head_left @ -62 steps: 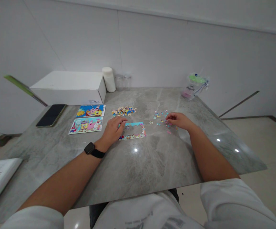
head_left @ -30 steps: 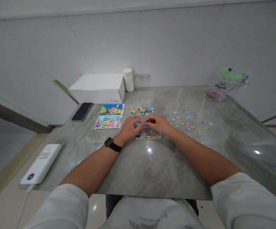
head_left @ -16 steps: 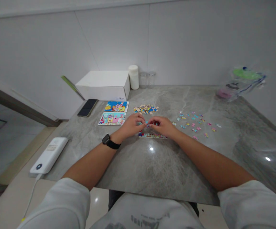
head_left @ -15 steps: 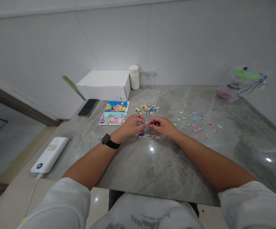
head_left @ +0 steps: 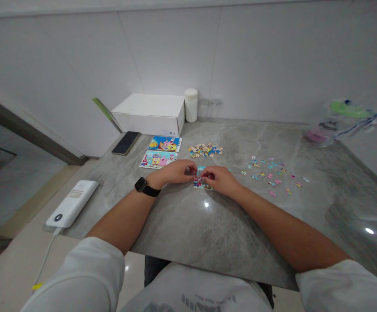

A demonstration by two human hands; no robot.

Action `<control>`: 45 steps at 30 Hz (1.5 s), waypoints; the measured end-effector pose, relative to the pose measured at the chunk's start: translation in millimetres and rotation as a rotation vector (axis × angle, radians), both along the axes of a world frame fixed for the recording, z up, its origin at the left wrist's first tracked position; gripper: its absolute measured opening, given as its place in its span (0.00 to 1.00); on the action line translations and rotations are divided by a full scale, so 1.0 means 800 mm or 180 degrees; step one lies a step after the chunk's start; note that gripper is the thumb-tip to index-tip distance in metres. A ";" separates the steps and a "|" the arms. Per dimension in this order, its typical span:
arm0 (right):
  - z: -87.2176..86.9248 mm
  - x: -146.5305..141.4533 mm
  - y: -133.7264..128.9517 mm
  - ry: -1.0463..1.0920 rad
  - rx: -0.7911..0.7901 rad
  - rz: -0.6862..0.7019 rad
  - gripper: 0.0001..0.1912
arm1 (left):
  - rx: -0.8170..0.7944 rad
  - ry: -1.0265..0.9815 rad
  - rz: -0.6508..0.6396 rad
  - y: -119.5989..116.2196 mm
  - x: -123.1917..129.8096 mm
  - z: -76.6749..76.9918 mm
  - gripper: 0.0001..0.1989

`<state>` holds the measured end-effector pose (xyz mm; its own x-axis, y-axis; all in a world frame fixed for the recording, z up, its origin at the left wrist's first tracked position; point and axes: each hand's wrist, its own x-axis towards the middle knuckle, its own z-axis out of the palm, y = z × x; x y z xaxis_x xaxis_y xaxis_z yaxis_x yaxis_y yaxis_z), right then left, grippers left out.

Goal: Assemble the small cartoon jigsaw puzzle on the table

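Note:
My left hand [head_left: 181, 171] is over the left end of a colourful puzzle board [head_left: 204, 186], its thumb and fingers pinched near a small reddish piece. My right hand [head_left: 220, 178] covers the board's middle, its fingers also closed by the same spot. What lies between the fingertips is too small to make out. Behind the hands is a heap of puzzle pieces [head_left: 205, 150]. Loose pieces [head_left: 270, 175] are scattered on the right. Two cartoon picture cards, a blue one [head_left: 165, 143] and a pale one [head_left: 157, 159], lie to the left.
A phone [head_left: 126, 143] and a white power bank [head_left: 73, 203] with a cable are on the left of the grey table [head_left: 188, 229]. At the back stand a white box [head_left: 149, 115], a white bottle [head_left: 191, 106] and two glasses; a plastic bag [head_left: 341, 121] is at the right.
The view has shifted slightly. My hands have moved apart a little and toward the board's left part, and more of its upper edge shows.

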<state>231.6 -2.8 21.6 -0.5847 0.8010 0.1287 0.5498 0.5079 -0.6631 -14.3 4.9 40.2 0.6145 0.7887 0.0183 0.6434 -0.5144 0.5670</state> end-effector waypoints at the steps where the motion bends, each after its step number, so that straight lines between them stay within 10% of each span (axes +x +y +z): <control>1: 0.001 -0.002 -0.001 -0.0077 0.0051 0.0013 0.09 | 0.0049 0.0044 -0.0017 -0.001 0.002 -0.002 0.13; 45: -0.012 -0.011 -0.011 -0.0514 0.0958 0.0119 0.07 | 0.0216 0.0212 -0.0157 0.000 0.008 -0.015 0.13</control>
<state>223.0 -11.8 11.7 -0.6449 0.7188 0.2596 0.6128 0.6894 -0.3864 -7.8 4.6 28.1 0.6542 0.7558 0.0285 0.6514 -0.5822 0.4865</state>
